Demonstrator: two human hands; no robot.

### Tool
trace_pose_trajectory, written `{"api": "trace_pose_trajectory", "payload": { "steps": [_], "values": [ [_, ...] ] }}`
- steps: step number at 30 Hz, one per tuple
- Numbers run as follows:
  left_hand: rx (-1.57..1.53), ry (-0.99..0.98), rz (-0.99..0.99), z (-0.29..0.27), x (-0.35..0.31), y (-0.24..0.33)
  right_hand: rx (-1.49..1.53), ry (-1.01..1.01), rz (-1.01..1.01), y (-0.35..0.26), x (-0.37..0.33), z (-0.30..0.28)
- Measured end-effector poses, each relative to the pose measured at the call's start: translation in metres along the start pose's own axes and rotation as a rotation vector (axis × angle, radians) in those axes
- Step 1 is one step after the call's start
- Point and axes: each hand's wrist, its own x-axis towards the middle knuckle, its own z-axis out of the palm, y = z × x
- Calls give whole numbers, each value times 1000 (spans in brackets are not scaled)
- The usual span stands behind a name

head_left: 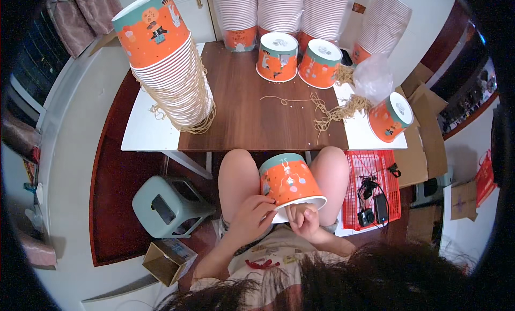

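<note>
An orange paper bucket (289, 179) with a teal band and Halloween figures lies tilted between my knees, its white rim facing me. At the left side of that rim, the fingers of my left hand (253, 217) are pinched together on the edge. My right hand (304, 220) is in front of the bucket's mouth, its fingers curled closed. What those fingers hold, if anything, is too small to make out. A tall stack of nested buckets (158, 40) leans on the table's left end, with loops of tan cord (201, 104) hanging around its rims.
The brown and white table (230, 112) stands before my knees. Upside-down buckets (277, 59) and a tangle of cord (343, 112) are on it. Tall bucket stacks (236, 10) line its back. A grey stool (166, 204) is at left, a red basket (394, 195) with electronics at right.
</note>
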Motion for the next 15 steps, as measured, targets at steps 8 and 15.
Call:
{"api": "trace_pose_trajectory", "payload": {
  "steps": [8, 15],
  "values": [
    [192, 8, -143, 5, 0, -23, -896, -717, -18, -69, 55, 8],
    [30, 119, -390, 2, 16, -31, -1448, -551, -57, -43, 227, -42]
  ]
}}
